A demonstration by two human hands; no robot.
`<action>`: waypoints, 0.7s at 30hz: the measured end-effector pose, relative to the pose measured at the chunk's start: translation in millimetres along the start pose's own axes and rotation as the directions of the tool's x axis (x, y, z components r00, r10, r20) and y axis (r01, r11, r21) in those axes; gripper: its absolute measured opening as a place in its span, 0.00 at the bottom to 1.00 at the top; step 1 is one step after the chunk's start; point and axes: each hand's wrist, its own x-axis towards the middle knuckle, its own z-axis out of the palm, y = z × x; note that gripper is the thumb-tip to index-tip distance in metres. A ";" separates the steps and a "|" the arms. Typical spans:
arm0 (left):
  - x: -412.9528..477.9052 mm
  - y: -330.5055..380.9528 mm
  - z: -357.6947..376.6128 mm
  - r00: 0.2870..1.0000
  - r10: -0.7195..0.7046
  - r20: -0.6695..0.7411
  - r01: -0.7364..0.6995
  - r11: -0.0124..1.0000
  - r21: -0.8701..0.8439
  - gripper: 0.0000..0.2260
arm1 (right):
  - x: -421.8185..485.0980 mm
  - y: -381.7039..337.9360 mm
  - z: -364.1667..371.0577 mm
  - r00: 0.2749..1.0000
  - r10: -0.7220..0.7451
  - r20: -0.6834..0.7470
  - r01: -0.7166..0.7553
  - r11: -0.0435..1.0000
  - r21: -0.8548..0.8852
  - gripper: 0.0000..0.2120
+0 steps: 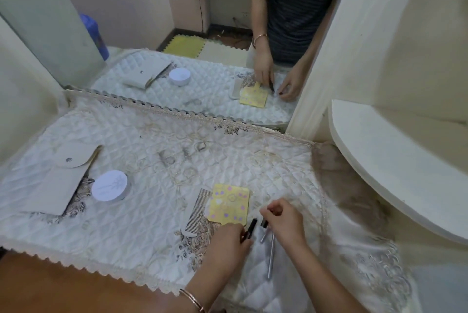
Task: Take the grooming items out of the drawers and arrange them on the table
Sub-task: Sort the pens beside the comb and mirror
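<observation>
On the quilted white tablecloth (157, 211) lie a grey comb (196, 211), a yellow dotted hand mirror (229, 205), a round white tin (110, 186) and a beige snap pouch (58, 176). My left hand (225, 241) grips a slim black stick-shaped item (251, 228) just below the yellow mirror. My right hand (285, 221) pinches a small black-tipped tool (264, 224). A thin silver rod (271, 257) lies on the cloth between my hands.
A large wall mirror (177, 34) behind the table reflects the cloth, the items and a person's torso. A curved white shelf (395, 165) juts out at the right. The table's wooden edge (50, 287) shows at the lower left.
</observation>
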 end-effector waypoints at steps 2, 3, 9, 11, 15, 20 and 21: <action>-1.4 1.3 6.8 0.999 -0.029 0.033 0.028 0.999 0.018 0.12 | 3.6 0.9 2.4 1.000 -0.005 0.005 0.005 0.998 -0.059 0.07; -1.6 1.2 8.6 0.999 -0.039 0.023 0.039 0.999 0.002 0.12 | 5.2 1.0 3.5 1.000 -0.016 0.014 0.017 0.994 -0.107 0.08; 9.2 4.3 8.5 0.999 -0.032 -0.026 0.032 0.999 -0.003 0.08 | -1.0 11.3 9.3 0.993 -0.112 0.041 0.119 0.972 -0.204 0.11; 11.7 4.5 9.6 0.999 -0.039 -0.028 0.039 0.999 0.009 0.09 | -2.0 18.8 10.2 0.990 -0.139 0.018 0.140 0.971 -0.192 0.11; 7.4 -0.6 12.3 0.998 -0.017 -0.062 0.020 0.999 0.045 0.11 | -1.0 23.3 10.3 0.985 -0.168 0.027 0.170 0.961 -0.217 0.07; -6.0 -19.1 -1.8 0.975 -0.046 -0.217 0.046 0.999 -0.004 0.11 | -5.0 15.8 7.0 0.976 -0.215 0.040 0.219 0.954 -0.206 0.05; -9.3 -24.6 -6.9 0.969 -0.062 -0.240 0.060 0.998 -0.014 0.10 | -6.0 14.4 6.6 0.971 -0.233 0.054 0.239 0.947 -0.214 0.06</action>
